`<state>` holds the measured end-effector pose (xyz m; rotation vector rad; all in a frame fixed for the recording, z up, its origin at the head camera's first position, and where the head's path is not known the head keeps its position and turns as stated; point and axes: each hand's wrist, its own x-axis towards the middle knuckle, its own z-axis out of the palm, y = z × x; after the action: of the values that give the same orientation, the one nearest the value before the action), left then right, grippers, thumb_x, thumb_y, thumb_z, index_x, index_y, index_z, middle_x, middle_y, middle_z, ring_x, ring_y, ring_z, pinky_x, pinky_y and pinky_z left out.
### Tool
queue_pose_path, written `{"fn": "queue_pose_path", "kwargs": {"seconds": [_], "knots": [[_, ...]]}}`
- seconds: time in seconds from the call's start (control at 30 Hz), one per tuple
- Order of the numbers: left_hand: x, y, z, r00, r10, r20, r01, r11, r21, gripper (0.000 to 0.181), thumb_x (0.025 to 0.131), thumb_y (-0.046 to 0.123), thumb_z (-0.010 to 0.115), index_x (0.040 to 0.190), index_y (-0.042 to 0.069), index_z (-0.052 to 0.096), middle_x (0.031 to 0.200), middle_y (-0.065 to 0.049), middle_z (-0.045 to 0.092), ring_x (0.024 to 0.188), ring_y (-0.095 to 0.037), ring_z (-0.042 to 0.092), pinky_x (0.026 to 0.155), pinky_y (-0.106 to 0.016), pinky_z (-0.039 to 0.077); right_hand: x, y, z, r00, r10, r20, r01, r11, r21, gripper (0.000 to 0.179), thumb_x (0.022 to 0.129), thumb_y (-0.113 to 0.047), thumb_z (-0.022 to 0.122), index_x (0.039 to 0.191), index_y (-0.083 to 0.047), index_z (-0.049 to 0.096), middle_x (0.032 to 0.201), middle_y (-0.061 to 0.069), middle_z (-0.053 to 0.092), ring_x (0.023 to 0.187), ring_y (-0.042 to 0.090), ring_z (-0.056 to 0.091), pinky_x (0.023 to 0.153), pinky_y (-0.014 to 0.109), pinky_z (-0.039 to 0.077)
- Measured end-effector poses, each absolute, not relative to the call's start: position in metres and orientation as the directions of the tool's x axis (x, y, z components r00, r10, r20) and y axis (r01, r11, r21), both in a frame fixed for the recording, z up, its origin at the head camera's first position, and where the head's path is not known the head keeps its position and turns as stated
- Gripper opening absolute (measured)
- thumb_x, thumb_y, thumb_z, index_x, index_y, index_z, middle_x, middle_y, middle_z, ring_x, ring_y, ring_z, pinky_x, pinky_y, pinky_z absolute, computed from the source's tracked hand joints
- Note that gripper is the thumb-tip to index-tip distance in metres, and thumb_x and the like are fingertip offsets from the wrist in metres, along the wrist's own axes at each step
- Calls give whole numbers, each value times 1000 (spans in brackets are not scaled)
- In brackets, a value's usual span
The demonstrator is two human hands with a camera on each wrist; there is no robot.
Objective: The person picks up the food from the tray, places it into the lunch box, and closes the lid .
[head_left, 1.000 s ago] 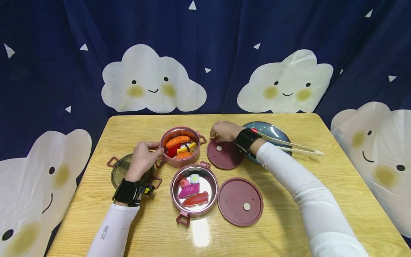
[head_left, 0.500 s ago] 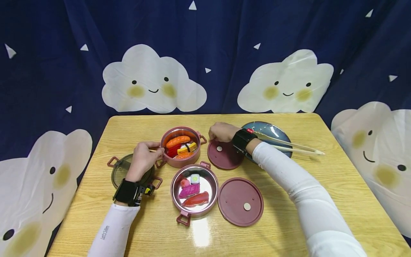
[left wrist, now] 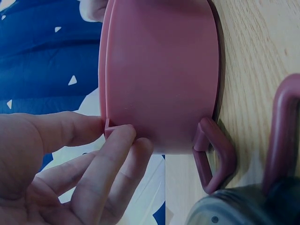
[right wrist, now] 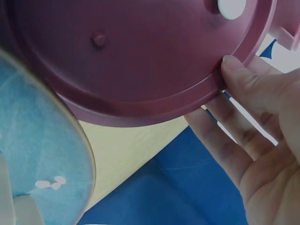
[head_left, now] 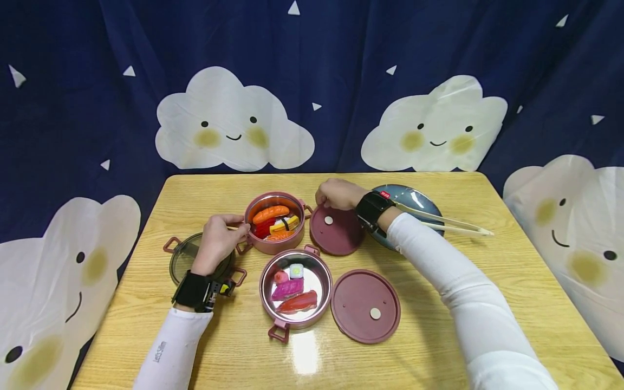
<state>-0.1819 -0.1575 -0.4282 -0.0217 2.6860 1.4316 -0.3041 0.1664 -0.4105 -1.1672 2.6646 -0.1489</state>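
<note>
My left hand [head_left: 218,238] pinches the rim tab of the farther pink pot [head_left: 275,247] between thumb and fingertips, as the left wrist view [left wrist: 159,70] shows. Inside that pot lie an orange sausage-like piece [head_left: 271,213] and several toy sushi pieces. To its right, my right hand [head_left: 339,194] holds the far edge of a plum-coloured lid [head_left: 336,233]. The right wrist view has the thumb [right wrist: 239,70] on the lid's inner face and the fingers beneath its edge. A pale round knob piece [head_left: 329,220] sits on the lid.
A nearer pink pot [head_left: 296,325] holds several toy sushi pieces. Beside it lies a second plum lid [head_left: 353,298]. A blue plate [head_left: 414,195] with light-coloured tongs [head_left: 458,228] stands at right. A dark see-through lidded pot [head_left: 181,260] is under my left forearm.
The plum lid in my right hand has shifted slightly left, closer to the farther pot, and my right hand has risen a little with it. My left hand stays at the pot's rim.
</note>
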Motion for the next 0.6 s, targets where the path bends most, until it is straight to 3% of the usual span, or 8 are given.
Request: {"fn": "queue_pose_path", "kwargs": {"seconds": [0.17,0.6], "knots": [[-181,-157,-428,-995,30,-93,-61,560,826,36,102,15,68,132,-5,71,122,-28,73,100,-34,80,69,-15,58,-301,170,-399,-676,-720,-155,-691,693,-203,21,90,8,69,102,-5,80,103,9,80,99,25,73,92,41,61],[-182,-157,-429,-995,32,-94,-60,556,829,35,102,15,67,131,-5,71,122,-27,73,101,-35,80,69,-15,59,-292,182,-378,-701,-710,-63,-658,679,-325,20,93,7,69,105,-6,80,99,9,74,93,21,67,86,38,59]]}}
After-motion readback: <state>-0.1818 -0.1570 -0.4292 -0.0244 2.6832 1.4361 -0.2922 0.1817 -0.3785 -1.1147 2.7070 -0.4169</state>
